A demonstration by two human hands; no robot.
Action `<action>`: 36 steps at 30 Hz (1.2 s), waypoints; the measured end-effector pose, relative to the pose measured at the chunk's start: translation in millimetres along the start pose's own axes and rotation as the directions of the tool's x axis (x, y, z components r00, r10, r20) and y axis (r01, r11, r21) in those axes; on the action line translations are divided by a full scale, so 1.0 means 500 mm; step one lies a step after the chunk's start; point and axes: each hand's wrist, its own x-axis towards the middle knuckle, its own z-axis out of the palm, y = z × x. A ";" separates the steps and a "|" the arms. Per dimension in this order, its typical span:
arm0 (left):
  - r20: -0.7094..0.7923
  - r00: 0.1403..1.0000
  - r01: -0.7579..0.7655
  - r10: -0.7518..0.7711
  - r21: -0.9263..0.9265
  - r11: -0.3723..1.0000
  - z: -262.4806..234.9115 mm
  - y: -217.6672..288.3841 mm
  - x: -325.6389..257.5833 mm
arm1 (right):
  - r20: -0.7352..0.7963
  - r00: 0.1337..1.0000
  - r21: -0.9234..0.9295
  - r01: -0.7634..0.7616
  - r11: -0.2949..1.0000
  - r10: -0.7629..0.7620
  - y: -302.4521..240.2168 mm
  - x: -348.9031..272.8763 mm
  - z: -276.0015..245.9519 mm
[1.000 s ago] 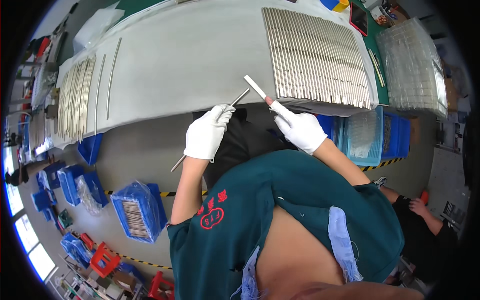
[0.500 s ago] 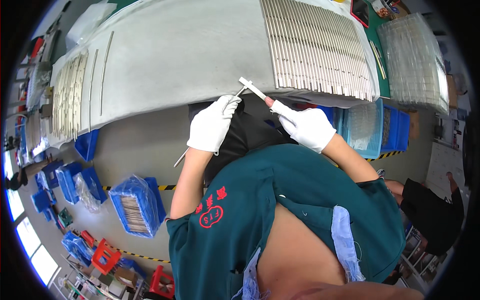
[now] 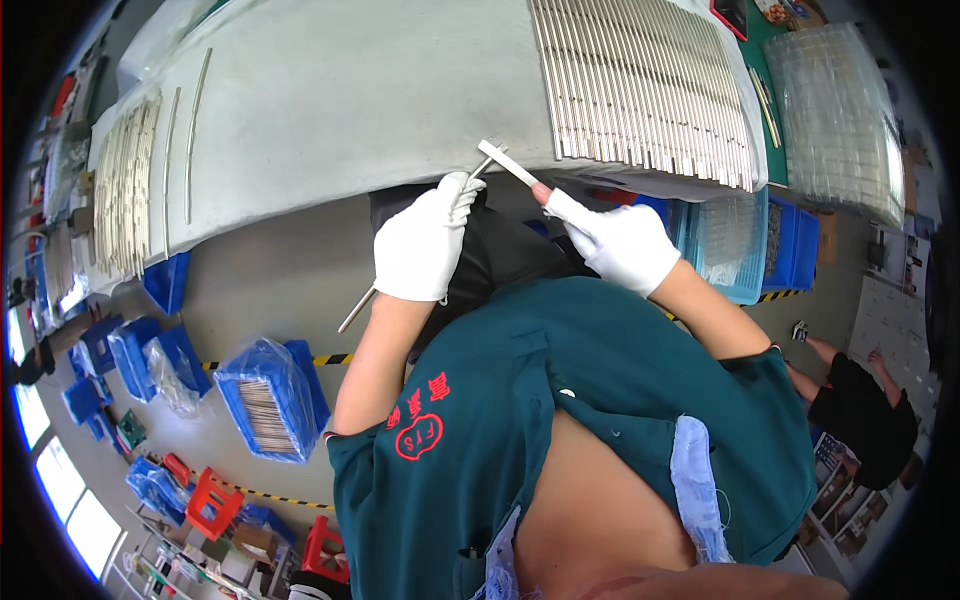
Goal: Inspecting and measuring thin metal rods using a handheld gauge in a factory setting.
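My left hand (image 3: 420, 240), in a white glove, is closed around a thin metal rod (image 3: 357, 310). The rod slants past my wrist, and its upper end lies at the near edge of the cloth-covered table. My right hand (image 3: 625, 245), gloved with a bare fingertip showing, grips a narrow flat white bar (image 3: 507, 163). That bar crosses the rod's upper end; whether they touch I cannot tell. Beyond my right hand, a row of metal rods (image 3: 640, 95) lies side by side on the table (image 3: 370, 90).
At the table's left lie a bunch of rods (image 3: 126, 190) and two separate rods, one a long rod (image 3: 198, 135). Stacked clear plastic trays (image 3: 835, 120) stand far right. A blue bin (image 3: 265, 405) of rods sits on the floor at left. Another person (image 3: 865, 420) is at right.
The white bar has shifted slightly along the rod's end, and its angle has changed a little. Both hands keep their hold. The view has tilted slightly, and the person at right has moved.
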 end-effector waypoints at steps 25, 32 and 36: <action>-0.003 0.999 -0.041 0.042 0.036 0.998 0.002 -0.004 -0.003 | -0.167 0.983 -0.005 0.080 0.997 -0.079 0.019 0.033 0.027; 0.079 0.996 0.052 -0.038 -0.187 0.981 0.003 -0.014 0.005 | -0.049 0.999 0.034 -0.012 0.999 0.013 0.009 -0.011 0.020; 0.085 0.996 0.055 -0.036 -0.236 0.970 -0.003 -0.012 0.006 | -0.110 0.993 -0.005 0.031 1.000 -0.031 -0.009 0.034 0.035</action>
